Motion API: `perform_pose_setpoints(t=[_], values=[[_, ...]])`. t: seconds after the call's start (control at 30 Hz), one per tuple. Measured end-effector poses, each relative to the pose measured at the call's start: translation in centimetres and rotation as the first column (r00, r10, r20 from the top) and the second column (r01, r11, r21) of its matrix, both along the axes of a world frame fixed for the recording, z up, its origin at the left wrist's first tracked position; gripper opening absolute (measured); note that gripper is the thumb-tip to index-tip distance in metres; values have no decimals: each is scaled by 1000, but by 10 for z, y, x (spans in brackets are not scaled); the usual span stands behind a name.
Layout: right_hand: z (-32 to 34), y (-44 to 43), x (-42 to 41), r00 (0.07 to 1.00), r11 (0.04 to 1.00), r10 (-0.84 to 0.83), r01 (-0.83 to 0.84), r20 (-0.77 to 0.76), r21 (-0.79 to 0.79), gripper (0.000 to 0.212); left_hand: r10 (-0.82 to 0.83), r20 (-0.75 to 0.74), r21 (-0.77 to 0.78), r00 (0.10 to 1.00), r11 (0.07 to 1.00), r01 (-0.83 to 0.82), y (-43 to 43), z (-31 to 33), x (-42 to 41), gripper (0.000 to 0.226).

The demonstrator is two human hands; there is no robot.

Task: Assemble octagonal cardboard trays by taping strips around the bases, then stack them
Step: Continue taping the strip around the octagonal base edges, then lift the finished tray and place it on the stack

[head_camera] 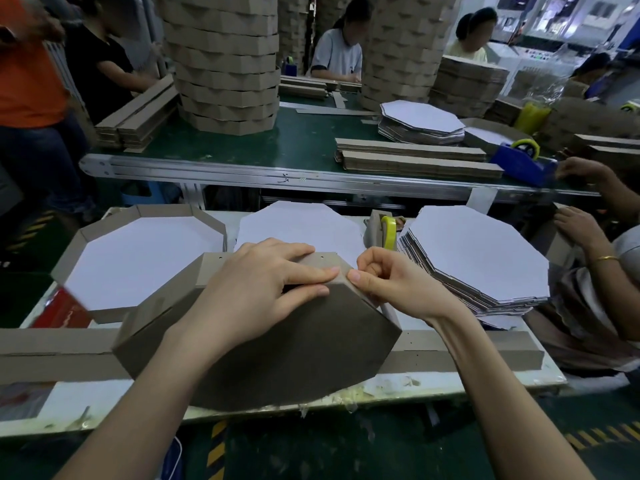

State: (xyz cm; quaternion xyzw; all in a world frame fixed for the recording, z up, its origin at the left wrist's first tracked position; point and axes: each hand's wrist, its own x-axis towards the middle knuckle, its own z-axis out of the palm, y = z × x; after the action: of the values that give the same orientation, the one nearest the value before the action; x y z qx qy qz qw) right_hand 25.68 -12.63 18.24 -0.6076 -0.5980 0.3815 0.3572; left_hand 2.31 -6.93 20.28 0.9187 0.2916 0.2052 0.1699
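Note:
A brown octagonal tray (277, 348) stands tilted on the white table's front edge, its underside toward me, a cardboard strip wrapped round its rim. My left hand (266, 282) lies across its upper edge, straight fingers pressing the strip at a corner. My right hand (384, 278) has curled fingers and pinches the strip's edge at that same corner. A finished tray (145, 258) with white inside sits at the left. One white octagonal base (298, 223) lies behind the hands, and a stack of bases (481, 258) lies at the right.
A yellow tape roll on its dispenser (388, 230) stands between the base and the stack. Long cardboard strips (55, 355) lie along the table front. Another person's hands (578, 226) work at the right. Behind runs a green conveyor (304, 140) with tall tray stacks (228, 64).

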Motion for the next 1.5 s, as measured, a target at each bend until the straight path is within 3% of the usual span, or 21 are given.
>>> perform_pose_setpoints(t=[0.2,0.4,0.47,0.57,0.63,0.7,0.77,1.0,1.17,1.23,1.27,1.33,1.4,1.43,1.5], values=[[3,6,8,998,998,63,-63,-27,30,25,7,7,-7,1000,1000,-7,2,1,-4,42],[3,19,-2,977,961,193,-208,-96,-181,33,-16,1,-2,1000,1000,16,2,4,-6,39],[4,19,3,966,939,221,-248,-136,-238,47,-23,-17,12,1000,1000,23,0,2,-5,37],[12,13,4,943,876,325,-326,-63,-357,89,-18,19,9,1000,1000,18,-1,-1,-11,32],[20,6,-5,921,864,381,-321,86,-386,83,-23,63,-21,998,999,24,0,1,-21,38],[29,0,-19,877,904,383,-289,291,-316,62,-46,114,-47,992,998,51,0,6,-34,46],[46,-6,-36,861,945,320,-259,396,-201,50,-81,183,-54,980,994,92,0,18,-45,46],[138,-34,-79,883,965,202,-253,424,67,42,-138,374,-8,917,988,152,-6,79,-81,52],[157,-27,-114,885,944,83,-217,459,247,38,-8,495,153,869,985,-78,-12,95,-100,41],[149,-13,-133,858,909,-20,-198,514,367,35,100,609,126,787,967,-220,-8,91,-101,39],[141,-5,-142,829,884,-69,-207,555,418,36,204,681,45,704,947,-318,-3,86,-101,45],[119,13,-160,736,842,-143,-261,661,472,41,490,738,-290,465,852,-437,12,74,-105,81],[89,34,-174,590,775,-211,-385,779,501,44,760,606,-671,236,648,-361,35,60,-114,122],[74,44,-178,525,728,-241,-458,816,510,42,849,509,-798,143,528,-292,50,51,-123,130],[49,63,-181,469,667,-249,-551,847,502,35,949,315,-948,-27,314,-44,77,33,-145,122]])
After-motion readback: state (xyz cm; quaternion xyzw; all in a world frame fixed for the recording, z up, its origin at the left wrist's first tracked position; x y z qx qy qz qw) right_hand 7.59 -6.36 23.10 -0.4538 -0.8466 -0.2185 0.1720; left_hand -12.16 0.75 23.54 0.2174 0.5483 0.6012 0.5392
